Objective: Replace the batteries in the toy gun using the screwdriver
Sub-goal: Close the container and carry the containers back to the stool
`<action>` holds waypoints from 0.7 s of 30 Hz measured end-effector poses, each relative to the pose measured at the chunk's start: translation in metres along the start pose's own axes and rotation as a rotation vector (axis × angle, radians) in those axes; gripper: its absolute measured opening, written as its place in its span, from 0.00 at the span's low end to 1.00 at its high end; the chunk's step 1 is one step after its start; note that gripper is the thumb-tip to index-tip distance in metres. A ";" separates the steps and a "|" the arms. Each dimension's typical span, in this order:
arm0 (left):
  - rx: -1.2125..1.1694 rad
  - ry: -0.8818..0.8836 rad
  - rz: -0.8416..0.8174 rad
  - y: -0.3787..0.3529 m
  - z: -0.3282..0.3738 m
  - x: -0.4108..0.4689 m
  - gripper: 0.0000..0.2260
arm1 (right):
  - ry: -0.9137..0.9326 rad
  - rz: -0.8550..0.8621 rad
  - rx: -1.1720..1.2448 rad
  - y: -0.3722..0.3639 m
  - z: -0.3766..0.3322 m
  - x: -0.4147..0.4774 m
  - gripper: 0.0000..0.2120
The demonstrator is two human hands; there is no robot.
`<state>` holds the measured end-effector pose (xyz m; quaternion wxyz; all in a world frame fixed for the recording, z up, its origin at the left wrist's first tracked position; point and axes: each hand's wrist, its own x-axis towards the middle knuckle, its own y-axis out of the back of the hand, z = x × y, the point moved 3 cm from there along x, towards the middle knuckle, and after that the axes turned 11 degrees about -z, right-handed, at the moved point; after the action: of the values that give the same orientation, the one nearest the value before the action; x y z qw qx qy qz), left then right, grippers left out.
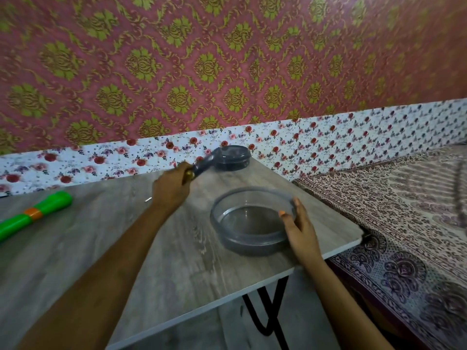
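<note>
1. Left hand (171, 188) grips a blurred grey item (203, 164) with a gold part; can't tell what it is.
2. Right hand (302, 228) holds the clear bowl (227, 238) by its rim, thumb inside.
3. Green toy (35, 212) with an orange band lies on the table (75, 261), far left, well apart from both hands.
4. Lidded tub (236, 157) sits at the far edge, just behind the grey item.
5. Patterned bedcover (404, 223) lies right of the table.

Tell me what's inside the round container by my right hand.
Nothing shows inside the round container: only its bare bottom, seen through the clear wall. The right hand holds its rim and hides a bit of the inside on that side.
</note>
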<state>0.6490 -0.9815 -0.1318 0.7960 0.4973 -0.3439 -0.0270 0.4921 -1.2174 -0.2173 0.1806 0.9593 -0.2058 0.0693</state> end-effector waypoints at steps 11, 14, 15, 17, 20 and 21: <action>-1.217 0.596 0.578 0.106 -0.079 -0.052 0.11 | 0.008 -0.175 0.077 -0.098 -0.033 0.015 0.28; -1.455 0.776 0.443 0.085 -0.101 -0.067 0.09 | 0.011 -0.198 0.093 -0.103 -0.035 0.015 0.28; -1.480 0.818 0.356 0.074 -0.106 -0.070 0.10 | 0.007 -0.202 0.100 -0.103 -0.036 0.016 0.29; -1.527 0.849 0.221 0.053 -0.109 -0.077 0.11 | -0.002 -0.209 0.111 -0.102 -0.035 0.015 0.29; -1.547 0.865 0.119 0.031 -0.102 -0.083 0.09 | -0.025 -0.221 0.119 -0.102 -0.035 0.013 0.29; -1.540 0.875 0.093 0.027 -0.099 -0.084 0.09 | -0.040 -0.221 0.132 -0.101 -0.033 0.013 0.29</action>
<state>0.6342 -0.8589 -0.1805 0.9703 -0.2250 0.0849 -0.0259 0.5446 -1.1240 -0.2158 0.1196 0.9871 -0.0976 0.0432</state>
